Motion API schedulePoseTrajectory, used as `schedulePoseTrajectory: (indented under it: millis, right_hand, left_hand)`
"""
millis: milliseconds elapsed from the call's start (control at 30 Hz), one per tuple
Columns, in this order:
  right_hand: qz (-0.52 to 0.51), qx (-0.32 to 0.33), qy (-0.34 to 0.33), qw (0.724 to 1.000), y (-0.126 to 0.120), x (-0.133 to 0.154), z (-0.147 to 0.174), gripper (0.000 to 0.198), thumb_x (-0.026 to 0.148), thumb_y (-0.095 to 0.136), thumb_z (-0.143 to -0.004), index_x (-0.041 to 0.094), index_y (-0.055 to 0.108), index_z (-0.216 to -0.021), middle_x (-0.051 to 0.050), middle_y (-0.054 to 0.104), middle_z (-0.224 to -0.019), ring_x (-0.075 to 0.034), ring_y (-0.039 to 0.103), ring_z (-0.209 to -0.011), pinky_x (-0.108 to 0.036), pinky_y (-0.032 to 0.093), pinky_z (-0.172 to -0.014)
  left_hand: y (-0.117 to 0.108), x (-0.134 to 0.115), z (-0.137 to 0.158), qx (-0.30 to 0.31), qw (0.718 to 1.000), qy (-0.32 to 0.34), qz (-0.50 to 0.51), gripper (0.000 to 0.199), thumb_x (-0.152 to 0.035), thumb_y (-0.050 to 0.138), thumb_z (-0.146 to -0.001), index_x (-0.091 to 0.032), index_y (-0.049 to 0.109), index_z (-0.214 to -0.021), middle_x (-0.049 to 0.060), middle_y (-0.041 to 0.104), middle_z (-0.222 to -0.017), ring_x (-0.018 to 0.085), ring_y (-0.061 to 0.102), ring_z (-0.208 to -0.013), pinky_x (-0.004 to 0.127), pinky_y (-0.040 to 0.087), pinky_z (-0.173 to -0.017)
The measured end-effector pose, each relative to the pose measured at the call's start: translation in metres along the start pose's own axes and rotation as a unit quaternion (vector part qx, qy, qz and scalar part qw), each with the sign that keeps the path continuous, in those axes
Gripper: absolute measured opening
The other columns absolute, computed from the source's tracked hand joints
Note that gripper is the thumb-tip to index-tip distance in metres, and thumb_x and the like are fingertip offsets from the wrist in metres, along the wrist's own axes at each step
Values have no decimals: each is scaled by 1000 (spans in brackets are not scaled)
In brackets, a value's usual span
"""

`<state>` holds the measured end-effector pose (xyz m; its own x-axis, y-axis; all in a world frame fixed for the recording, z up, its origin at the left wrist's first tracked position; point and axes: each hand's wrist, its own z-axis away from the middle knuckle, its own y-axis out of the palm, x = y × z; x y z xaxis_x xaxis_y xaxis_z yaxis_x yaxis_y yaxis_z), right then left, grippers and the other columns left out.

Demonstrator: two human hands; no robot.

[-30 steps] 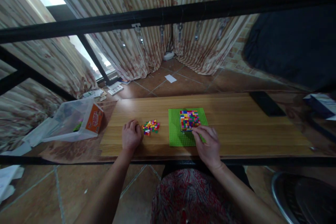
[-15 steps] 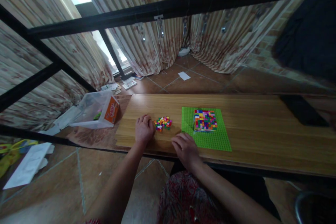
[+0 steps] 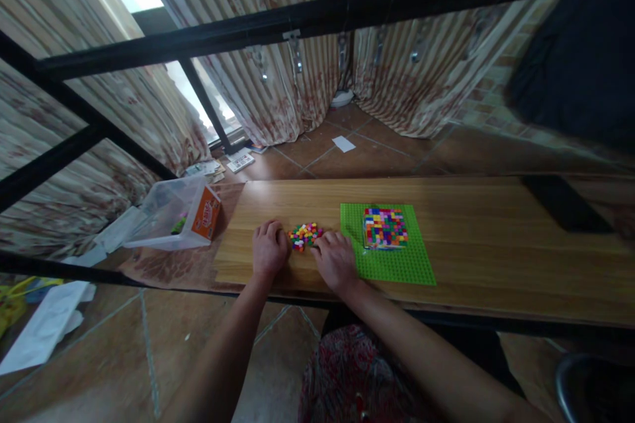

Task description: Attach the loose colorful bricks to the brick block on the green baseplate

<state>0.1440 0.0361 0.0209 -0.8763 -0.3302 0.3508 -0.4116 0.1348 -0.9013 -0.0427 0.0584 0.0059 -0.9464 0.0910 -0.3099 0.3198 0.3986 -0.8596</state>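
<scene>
A small heap of colourful toy building bricks point(image 3: 304, 234) lies on the wooden tabletop point(image 3: 292, 198). My left hand point(image 3: 270, 250) rests just left of the heap, its fingers curled; whether anything is inside them is hidden. At the heap's right edge is my right hand point(image 3: 336, 262), with thumb and fingertips drawn together beside the bricks. What they hold, if anything, is too small to make out. Right of this hand lies a green studded baseplate point(image 3: 397, 268), bearing a square block of tightly packed multicoloured bricks point(image 3: 385, 228).
A clear plastic bin point(image 3: 159, 211) with an orange label stands left of the tabletop. On the right side lies a dark flat object point(image 3: 565, 203). A black metal bar point(image 3: 317, 16) crosses above the far side, before striped curtains point(image 3: 397, 86). Papers lie on the tiled floor.
My right hand has moved left and slightly away from me, from beside the baseplate to the brick heap's right edge. My left hand stays beside the heap. The view has shifted slightly.
</scene>
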Motion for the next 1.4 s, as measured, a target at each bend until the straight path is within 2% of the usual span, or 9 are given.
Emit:
schedulePoseTrajectory:
  millis: [167, 233, 333, 500, 667, 800, 967, 1100, 1400]
  right_hand:
    - [-53, -6, -14, 998, 2, 0, 6, 6, 24, 65, -88, 19, 64, -83, -6, 65, -90, -23, 56, -92, -35, 41, -81]
    - [-120, -15, -25, 992, -2, -2, 16, 6, 21, 63, -89, 19, 63, -83, -5, 65, -85, -20, 58, -86, -32, 43, -78]
    - [-244, -33, -18, 969, -15, -10, 36, 6, 19, 61, -89, 20, 63, -84, -2, 65, -80, -16, 60, -77, -27, 45, -72]
    - [-376, -71, 78, 920, -45, -39, 67, 10, 23, 61, -88, 23, 69, -82, -1, 67, -79, -15, 63, -75, -27, 48, -69]
    - [-396, -152, 169, 890, -67, -75, 71, 12, 30, 64, -84, 24, 74, -87, -4, 71, -89, -18, 67, -83, -32, 53, -74]
    - [-350, -201, 160, 901, -74, -91, 60, 16, 30, 60, -86, 24, 75, -91, -5, 72, -92, -19, 68, -85, -35, 55, -77]
    - [-240, -205, 123, 941, -74, -95, 49, 20, 29, 55, -90, 24, 73, -95, -6, 73, -95, -20, 68, -89, -36, 55, -83]
    - [-185, -195, 109, 957, -70, -93, 45, 20, 29, 54, -91, 22, 72, -90, -6, 72, -89, -20, 67, -82, -34, 54, -78]
    - [-191, -192, 101, 957, -66, -91, 43, 19, 30, 54, -92, 23, 71, -87, -5, 73, -87, -19, 67, -80, -33, 53, -77]
  left_hand:
    - [1, 4, -1, -3, 1000, 20, -7, 22, -22, 44, -89, -18, 63, -99, 12, 67, -106, 28, 58, -104, 43, 44, -95]
    - [1, 5, -2, -5, 1000, 19, -7, 22, -23, 45, -89, -18, 63, -99, 12, 67, -106, 28, 58, -104, 43, 44, -95]
    - [0, 5, -2, -1, 1000, 14, -9, 21, -25, 45, -89, -19, 63, -98, 12, 67, -107, 28, 58, -104, 44, 44, -95]
    - [0, 6, -3, -2, 1000, 24, -7, 23, -25, 45, -89, -18, 63, -100, 12, 67, -106, 28, 59, -106, 43, 44, -96]
    - [0, 7, -3, -7, 1000, 30, 0, 23, -26, 45, -88, -19, 63, -100, 12, 67, -106, 28, 59, -107, 44, 44, -96]
    - [0, 7, -3, -8, 1000, 29, 0, 22, -26, 44, -88, -19, 63, -99, 12, 67, -105, 28, 59, -106, 45, 44, -96]
    - [0, 7, -4, -9, 999, 34, 0, 22, -27, 44, -88, -20, 62, -99, 12, 67, -105, 28, 59, -106, 45, 43, -95]
    - [-1, 6, -4, -6, 1000, 30, 0, 22, -26, 44, -88, -19, 62, -99, 12, 68, -105, 28, 59, -106, 45, 43, -96]
    - [1, 7, -4, -12, 999, 36, -6, 22, -26, 44, -89, -19, 62, -100, 12, 68, -105, 28, 59, -105, 45, 44, -95]
